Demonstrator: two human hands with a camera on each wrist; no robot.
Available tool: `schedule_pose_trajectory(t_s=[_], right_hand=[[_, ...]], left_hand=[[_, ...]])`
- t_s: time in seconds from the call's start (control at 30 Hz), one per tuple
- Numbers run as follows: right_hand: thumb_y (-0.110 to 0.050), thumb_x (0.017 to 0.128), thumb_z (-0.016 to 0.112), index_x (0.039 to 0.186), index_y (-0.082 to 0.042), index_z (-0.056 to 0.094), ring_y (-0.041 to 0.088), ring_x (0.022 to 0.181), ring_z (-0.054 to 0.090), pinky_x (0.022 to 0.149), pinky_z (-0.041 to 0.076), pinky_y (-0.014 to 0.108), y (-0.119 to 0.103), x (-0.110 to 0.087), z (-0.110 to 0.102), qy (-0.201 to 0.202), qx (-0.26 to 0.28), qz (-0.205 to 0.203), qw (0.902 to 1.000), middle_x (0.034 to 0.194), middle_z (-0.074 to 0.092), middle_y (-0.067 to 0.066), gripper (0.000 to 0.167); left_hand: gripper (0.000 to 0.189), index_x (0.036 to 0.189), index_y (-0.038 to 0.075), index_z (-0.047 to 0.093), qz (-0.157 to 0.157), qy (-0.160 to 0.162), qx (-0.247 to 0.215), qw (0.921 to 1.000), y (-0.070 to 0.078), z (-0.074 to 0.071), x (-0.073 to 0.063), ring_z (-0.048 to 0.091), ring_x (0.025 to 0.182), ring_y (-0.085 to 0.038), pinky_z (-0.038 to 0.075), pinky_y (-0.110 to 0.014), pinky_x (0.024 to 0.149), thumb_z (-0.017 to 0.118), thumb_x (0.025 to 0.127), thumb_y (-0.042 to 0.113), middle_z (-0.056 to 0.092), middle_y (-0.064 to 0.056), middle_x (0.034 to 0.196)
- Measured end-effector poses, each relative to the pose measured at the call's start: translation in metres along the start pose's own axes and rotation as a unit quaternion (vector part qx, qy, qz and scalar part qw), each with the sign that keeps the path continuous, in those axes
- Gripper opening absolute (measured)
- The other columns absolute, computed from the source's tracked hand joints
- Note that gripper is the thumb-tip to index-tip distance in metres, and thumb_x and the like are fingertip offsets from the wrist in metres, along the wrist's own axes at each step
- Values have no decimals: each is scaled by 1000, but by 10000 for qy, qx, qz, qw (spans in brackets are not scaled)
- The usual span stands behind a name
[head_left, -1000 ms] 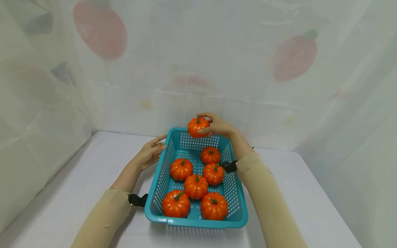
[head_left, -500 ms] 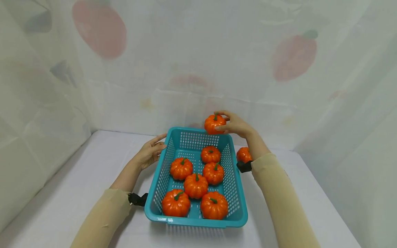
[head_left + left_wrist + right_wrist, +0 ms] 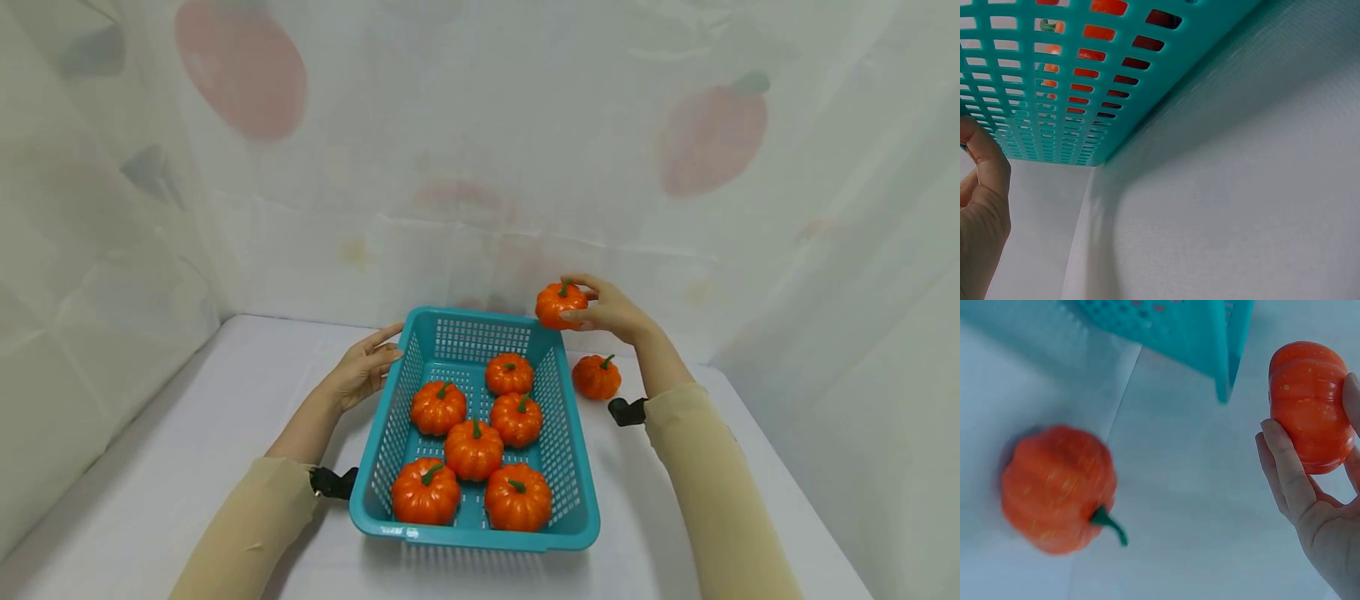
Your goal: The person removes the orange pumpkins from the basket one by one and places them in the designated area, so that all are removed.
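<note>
In the last second my right hand (image 3: 611, 310) has carried the held pumpkin (image 3: 557, 307) from above the far end of the basket (image 3: 480, 539) out to its far right corner, away from my left hand (image 3: 362, 372). Thumb and fingers clasp that pumpkin, which I see apart from the basket in the right wrist view. My left hand stays put, fingers loosely extended against the wall beside it. The shift uncovers a loose pumpkin (image 3: 595, 379) on the worktop (image 3: 255, 375), below the right hand. I judge the held one clear of the basket's inside, with six pumpkins (image 3: 473, 452) lying there, mostly nearer me than both hands.
</note>
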State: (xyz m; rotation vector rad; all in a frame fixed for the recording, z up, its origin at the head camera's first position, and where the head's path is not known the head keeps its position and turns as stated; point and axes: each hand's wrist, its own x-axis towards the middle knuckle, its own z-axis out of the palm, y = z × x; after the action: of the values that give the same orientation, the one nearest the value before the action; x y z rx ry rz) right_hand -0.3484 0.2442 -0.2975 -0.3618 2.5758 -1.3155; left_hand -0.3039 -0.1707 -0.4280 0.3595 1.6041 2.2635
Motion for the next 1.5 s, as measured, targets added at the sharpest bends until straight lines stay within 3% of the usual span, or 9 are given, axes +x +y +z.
schedule_pose_trajectory(t_s=[0.3,0.77,0.9,1.13,1.5], right_hand=[[-19,94,68,156,-18,28,38,129,48,92,59,29,27,-21,-22,150,198,204,9995,158,24,25,74],[-17,96,65,158,-14,21,43,134,40,96,58,33,64,-54,-47,335,520,556,9965,157,19,31,76],[-20,96,65,158,-12,19,36,125,49,95,58,32,76,-62,-50,428,576,621,9955,156,18,32,78],[-22,96,65,159,-11,14,9,98,60,95,58,31,97,-71,-52,632,790,766,9919,154,21,34,82],[-24,96,64,158,-9,13,10,94,61,92,59,28,139,-79,-36,868,973,1122,9851,154,18,37,82]], left_hand=[[65,159,12,14,-2,2,-44,10000,-1,-3,-2,69,81,-8,61,-23,70,45,103,2,61,1,98],[65,159,12,14,74,-63,-21,10000,1,-1,-6,69,82,-8,61,-22,70,45,103,3,60,0,101],[65,159,12,14,72,-61,-4,10000,1,0,-7,69,83,-8,61,-22,71,46,103,3,60,0,101],[65,159,12,15,91,-46,-28,9999,0,0,-7,69,82,-8,62,-23,70,46,103,3,61,-1,102],[65,159,12,14,72,-55,-69,9999,3,3,-6,69,81,-8,61,-22,69,46,103,3,60,1,98]])
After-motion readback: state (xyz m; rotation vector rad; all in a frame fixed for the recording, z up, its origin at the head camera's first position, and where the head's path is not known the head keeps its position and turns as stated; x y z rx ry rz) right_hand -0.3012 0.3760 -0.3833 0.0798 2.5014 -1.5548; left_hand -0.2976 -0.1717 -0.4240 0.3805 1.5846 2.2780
